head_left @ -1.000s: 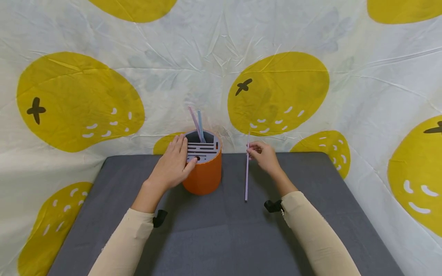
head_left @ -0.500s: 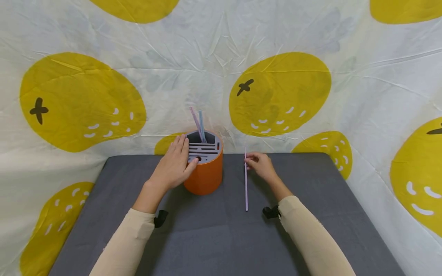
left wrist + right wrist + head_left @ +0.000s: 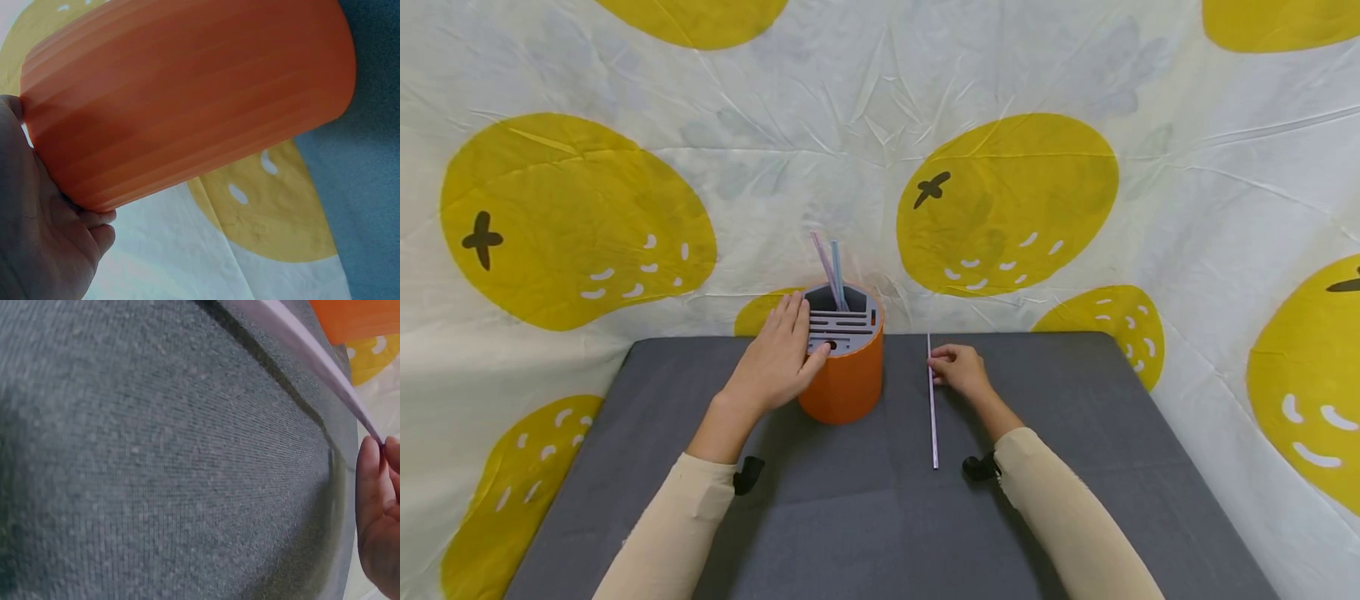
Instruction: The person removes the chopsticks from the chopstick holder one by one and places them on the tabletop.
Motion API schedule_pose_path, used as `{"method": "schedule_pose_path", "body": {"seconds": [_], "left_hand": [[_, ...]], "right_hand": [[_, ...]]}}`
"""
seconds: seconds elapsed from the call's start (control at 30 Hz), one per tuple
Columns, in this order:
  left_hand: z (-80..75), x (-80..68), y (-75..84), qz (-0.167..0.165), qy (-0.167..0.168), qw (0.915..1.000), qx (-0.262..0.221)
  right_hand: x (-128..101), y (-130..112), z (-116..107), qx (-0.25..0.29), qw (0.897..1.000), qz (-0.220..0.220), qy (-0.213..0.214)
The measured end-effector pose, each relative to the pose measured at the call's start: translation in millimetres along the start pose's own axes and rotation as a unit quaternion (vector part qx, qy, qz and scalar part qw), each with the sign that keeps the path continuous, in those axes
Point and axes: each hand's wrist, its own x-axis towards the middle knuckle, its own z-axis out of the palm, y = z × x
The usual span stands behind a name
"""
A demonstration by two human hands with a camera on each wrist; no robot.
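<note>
Grey cloth-covered counter (image 3: 865,517). Round orange plastic holder with slotted grey top (image 3: 848,379) near back edge; left hand (image 3: 777,360) wrapped round its side. Long thin lilac straw (image 3: 932,408) flat on counter, far end pinched by right hand (image 3: 962,371).

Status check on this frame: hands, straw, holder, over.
Left hand grips orange holder at its rim. Right hand pinches purple straw near its far end, the straw low over grey table. Two straws stand in holder.

grey table mat (image 3: 865,533) | white backdrop cloth (image 3: 820,125), yellow fruit prints (image 3: 1007,200)
</note>
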Motion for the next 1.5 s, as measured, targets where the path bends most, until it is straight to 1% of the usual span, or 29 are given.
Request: {"method": "schedule_pose_path", "body": {"seconds": [0.17,0.37,0.57,0.9,1.17,1.5], "left_hand": [[-0.3,0.0,0.0,0.0,0.002,1.0,-0.002],[0.7,-0.2,-1.0,0.001,0.003,1.0,-0.001],[1.4,0.3,-0.5,0.003,0.005,1.0,0.005],[0.6,-0.7,-0.1,-0.004,-0.005,1.0,0.002],[-0.7,-1.1,0.5,-0.002,-0.003,1.0,0.002],[1.4,-0.6,0.7,0.0,0.003,1.0,0.005]], "right_hand": [[-1,0,3,0.009,1.0,0.022,0.006],[-2,0,6,0.002,0.999,0.049,0.009],[-2,2,8,-0.003,0.998,0.063,0.007],[-2,-1,8,-0.007,0.998,0.06,-0.004],[2,3,10,-0.023,0.997,0.071,0.001],[-3,0,9,-0.037,0.998,0.054,-0.001]]}}
